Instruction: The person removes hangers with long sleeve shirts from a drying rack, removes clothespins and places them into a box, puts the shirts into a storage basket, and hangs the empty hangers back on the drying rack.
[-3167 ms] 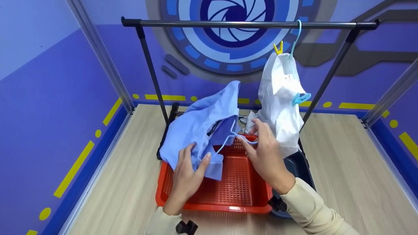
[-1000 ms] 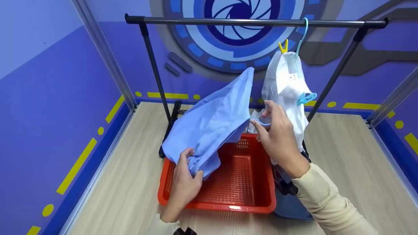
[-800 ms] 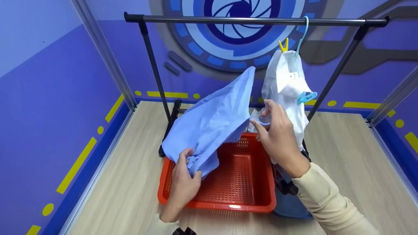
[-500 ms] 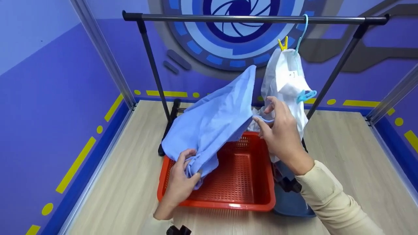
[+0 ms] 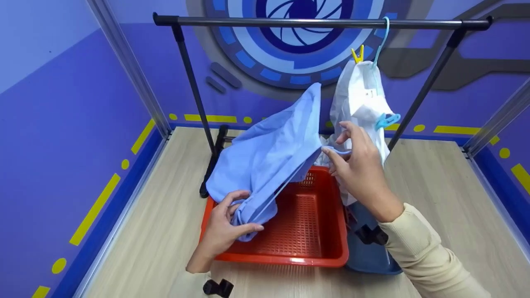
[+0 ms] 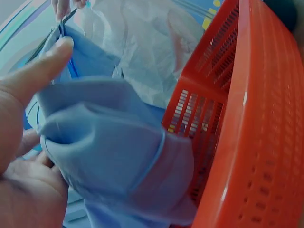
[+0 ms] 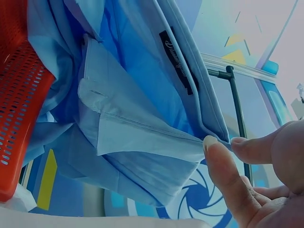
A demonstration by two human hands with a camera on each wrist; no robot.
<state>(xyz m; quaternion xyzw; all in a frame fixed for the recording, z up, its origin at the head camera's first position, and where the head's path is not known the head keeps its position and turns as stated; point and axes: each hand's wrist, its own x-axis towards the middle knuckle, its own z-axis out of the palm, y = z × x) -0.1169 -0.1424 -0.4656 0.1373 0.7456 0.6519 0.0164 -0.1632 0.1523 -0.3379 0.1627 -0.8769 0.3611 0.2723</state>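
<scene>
L hand [image 5: 219, 225] on shirt [image 5: 269, 153], thumb [image 5: 248, 228] straighter vs b4

A Booth Dressed for Laundry

A small panelled booth, part stage set and part laundry corner, is walled in blue and purple. The back wall [image 5: 161, 66] bears a large camera-shutter emblem [image 5: 302, 39] in science-fiction style, and yellow dashes [image 5: 95, 209] run low along the panels. Metal corner posts [image 5: 125, 62] join it to the left wall [image 5: 49, 124] and the right wall [image 5: 511, 182]. On a wood-grain surface [image 5: 157, 186] stands a black clothes rack [image 5: 265, 22], where a white garment [image 5: 360, 109] hangs from a pale blue hanger [image 5: 384, 39], with a yellow peg [image 5: 358, 56] and a blue peg [image 5: 388, 121]. Below are a blue garment [image 5: 269, 153], a perforated red basket [image 5: 285, 260] and a dark tub [image 5: 372, 254]. The building around the booth cannot be told.
</scene>
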